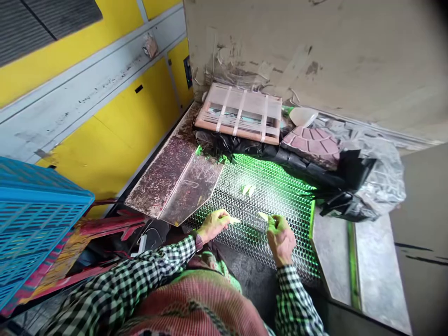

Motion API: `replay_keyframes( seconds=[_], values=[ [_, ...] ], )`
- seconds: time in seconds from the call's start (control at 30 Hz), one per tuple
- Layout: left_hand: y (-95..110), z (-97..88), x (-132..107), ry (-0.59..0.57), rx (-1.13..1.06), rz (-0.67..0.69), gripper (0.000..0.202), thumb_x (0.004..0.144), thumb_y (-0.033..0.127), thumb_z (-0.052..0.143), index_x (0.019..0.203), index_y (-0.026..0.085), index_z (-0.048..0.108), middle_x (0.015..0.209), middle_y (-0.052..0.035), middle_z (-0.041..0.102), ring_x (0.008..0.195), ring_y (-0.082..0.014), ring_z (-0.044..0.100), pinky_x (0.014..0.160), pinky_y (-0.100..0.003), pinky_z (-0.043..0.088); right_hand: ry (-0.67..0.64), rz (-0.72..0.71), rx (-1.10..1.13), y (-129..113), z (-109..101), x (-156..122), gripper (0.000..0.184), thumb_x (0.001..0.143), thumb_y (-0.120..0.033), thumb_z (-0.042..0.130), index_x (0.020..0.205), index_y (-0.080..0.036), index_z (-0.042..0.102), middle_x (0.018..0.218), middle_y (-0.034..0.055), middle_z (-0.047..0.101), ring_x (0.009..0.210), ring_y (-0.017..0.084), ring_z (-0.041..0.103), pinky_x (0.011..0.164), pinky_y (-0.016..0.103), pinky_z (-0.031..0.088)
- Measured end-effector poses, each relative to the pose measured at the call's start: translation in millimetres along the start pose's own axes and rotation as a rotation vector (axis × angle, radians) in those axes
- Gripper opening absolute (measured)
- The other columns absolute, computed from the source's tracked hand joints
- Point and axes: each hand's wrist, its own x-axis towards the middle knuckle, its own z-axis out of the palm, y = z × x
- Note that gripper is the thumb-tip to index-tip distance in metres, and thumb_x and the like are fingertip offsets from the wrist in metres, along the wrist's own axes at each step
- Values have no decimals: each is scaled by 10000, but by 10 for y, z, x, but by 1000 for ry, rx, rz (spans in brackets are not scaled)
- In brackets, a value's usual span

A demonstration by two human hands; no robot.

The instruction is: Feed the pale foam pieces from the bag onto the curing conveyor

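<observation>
1. A person in a green-and-white checked shirt (121,275) and a pink knit vest (196,305) leans over a wire mesh rack (269,175), between yellow cabinet panels (112,140) and a stained concrete wall (297,46)
2. Off the rack's far edge lie black plastic bags (280,158), a strapped wooden frame (238,112) and a pink segmented disc (311,145); a blue plastic crate (35,219) stands off its left side
3. A scratched metal sheet (161,177) overlaps the rack's left corner, just beside the left hand
4. Near the rack's near edge, the left hand (213,225) pinches a pale sliver (235,220) narrowly between finger and thumb, a dark watch (198,241) on its wrist
5. The right hand (280,238), also narrow, holds a second pale sliver (263,216) at the fingertips
6. Two more pale slivers (247,190) lie together near the rack's middle, apart from both hands
7. A light fingertip grip, low over the mesh, appears best suited to pieces this slight
</observation>
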Motion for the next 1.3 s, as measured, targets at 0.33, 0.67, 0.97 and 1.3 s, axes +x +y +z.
replay_keyframes(
  seconds=[0.33,0.67,0.97,1.3],
  values=[
    [32,7,126,96,22,58,181,877,341,585,901,180,665,759,0,678,645,-140,543,608,-259,386,-139,-191,294,-293,440,-157,438,999,-581,474,926,-191,659,858,64,648,672,172,531,577,286,397],
    [72,128,66,-144,-105,155,187,883,296,634,1018,167,649,869,-24,684,774,-151,610,713,-265,456,-443,14,595,-462,245,-315,442,902,-643,618,965,-209,669,811,34,659,692,193,594,590,300,465],
    [98,44,69,-50,-725,-204,324,862,381,696,1079,162,601,815,4,619,486,-64,454,414,-193,284,-7,-160,113,-285,241,-301,445,940,-566,455,988,-180,670,1020,112,651,718,196,535,591,316,384],
    [192,243,69,126,-979,-89,312,820,172,582,1132,166,589,948,-63,668,813,-154,674,821,-304,564,-370,67,729,-868,504,-817,422,880,-618,692,1008,-216,677,962,60,729,780,203,641,622,298,520]
  ],
)
